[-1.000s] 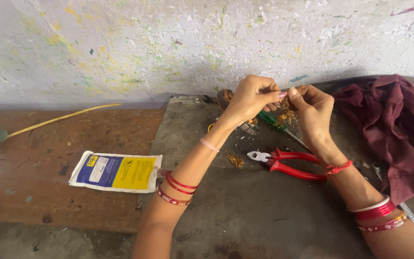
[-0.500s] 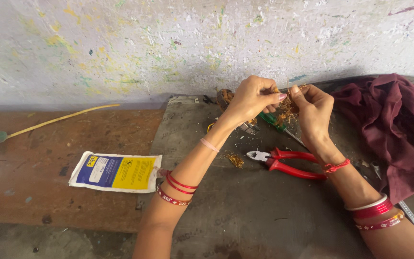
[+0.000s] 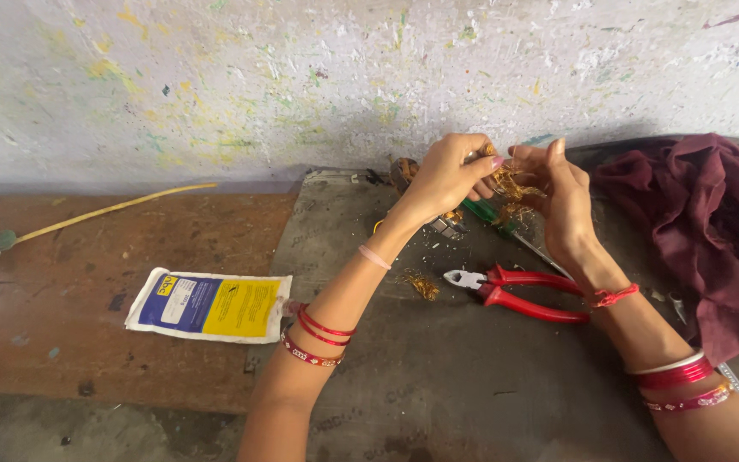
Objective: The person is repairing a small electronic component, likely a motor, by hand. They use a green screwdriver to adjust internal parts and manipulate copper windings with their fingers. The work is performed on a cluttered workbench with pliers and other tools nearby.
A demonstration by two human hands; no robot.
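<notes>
My left hand [image 3: 448, 175] and my right hand [image 3: 559, 195] are raised together above a dark grey mat [image 3: 472, 385], close to the wall. Between their fingertips they pinch a tangled bunch of thin copper-coloured wire strands [image 3: 511, 184]. Both wrists wear red bangles. Under the hands lie red-handled pliers [image 3: 519, 289], a green-handled screwdriver [image 3: 491, 216] and a small tuft of loose copper strands [image 3: 422, 285]. A small metal part lies partly hidden behind my left hand.
A white, blue and yellow pouch [image 3: 209, 305] lies on the brown floor at the left of the mat. A maroon cloth [image 3: 703, 227] is heaped at the right. A yellow strip [image 3: 96, 214] runs along the foot of the speckled wall.
Both hands stay at the same spot with the wire strands; only the fingers have shifted slightly.
</notes>
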